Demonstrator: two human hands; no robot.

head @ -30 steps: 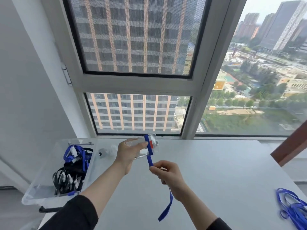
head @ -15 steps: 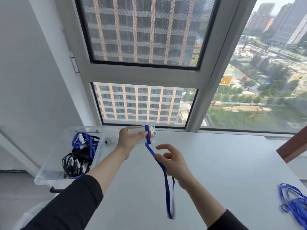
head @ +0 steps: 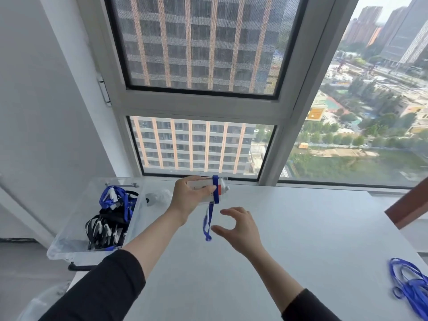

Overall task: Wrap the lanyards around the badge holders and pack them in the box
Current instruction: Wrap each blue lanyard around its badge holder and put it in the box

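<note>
Bearing print too blurred to be read (only a red patch can be made out), the badge holder [head: 207, 197] is held level above the far part of the table [head: 301, 228], its long axis running left to right. It is gripped at its left end by the left hand [head: 187, 200], while the blue lanyard [head: 215, 191] is wound across its right end, the tail hanging down. The right hand [head: 240, 230] is spread open in a loose curve just right of that tail, nothing held, and the clear box [head: 71, 218] of bundled lanyards is set at the table's left edge.
</note>
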